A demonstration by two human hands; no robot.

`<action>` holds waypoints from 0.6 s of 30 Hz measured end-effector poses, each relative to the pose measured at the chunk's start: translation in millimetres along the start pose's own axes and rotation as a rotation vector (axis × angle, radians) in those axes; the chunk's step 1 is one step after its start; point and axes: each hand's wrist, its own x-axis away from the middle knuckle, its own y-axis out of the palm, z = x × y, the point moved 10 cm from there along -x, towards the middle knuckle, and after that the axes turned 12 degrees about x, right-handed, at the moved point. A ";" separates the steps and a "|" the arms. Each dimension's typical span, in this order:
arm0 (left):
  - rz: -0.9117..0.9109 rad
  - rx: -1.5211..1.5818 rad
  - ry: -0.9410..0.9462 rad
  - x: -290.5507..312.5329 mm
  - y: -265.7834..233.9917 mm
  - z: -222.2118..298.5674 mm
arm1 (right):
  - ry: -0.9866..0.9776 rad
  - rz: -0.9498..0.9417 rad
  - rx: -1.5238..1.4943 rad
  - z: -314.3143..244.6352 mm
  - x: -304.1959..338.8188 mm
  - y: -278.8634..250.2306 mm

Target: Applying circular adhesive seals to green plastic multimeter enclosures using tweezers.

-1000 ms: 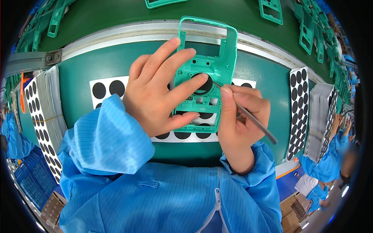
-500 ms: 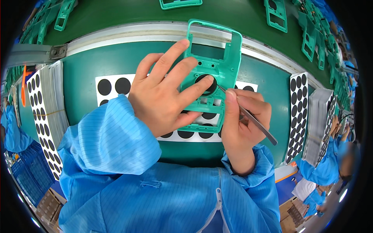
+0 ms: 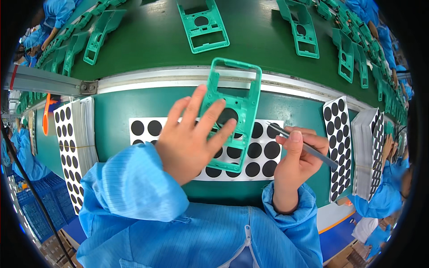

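Note:
My left hand lies with fingers spread over a green plastic housing and holds it; the thumb is hidden. The index fingertip is by a black disc at the housing's round opening. Beneath lies a white sheet with rows of black round stickers, partly seen through the lower window of the housing. To the right, my right hand is closed on metal tweezers. Their tips are above the sheet's upper right part, apart from the housing; I see nothing between them.
Banded stacks of sticker sheets stand at left and right. Beyond a metal rail, a green conveyor belt carries several green housings. An orange-handled tool is at far left. Other people in blue work nearby.
My left hand and the housing have shifted left over the sheet. The tweezers have moved off the disc to the right. The view has tilted up, showing more belt and housings.

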 end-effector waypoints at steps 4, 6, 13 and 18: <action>-0.091 -0.243 0.002 -19.9 -9.1 -46.0 | 0.121 0.027 -0.118 11.7 -6.1 -9.0; -0.017 -0.259 -0.061 -36.2 -26.0 -90.5 | 0.143 0.059 -0.124 14.4 -8.2 -15.8; -0.022 -0.295 -0.329 -41.2 -2.8 -257.4 | 0.196 0.029 -0.205 17.2 -15.0 -13.0; -0.095 -0.171 -0.320 -29.6 24.8 -288.8 | 0.225 -0.056 -0.113 25.8 -15.8 -20.5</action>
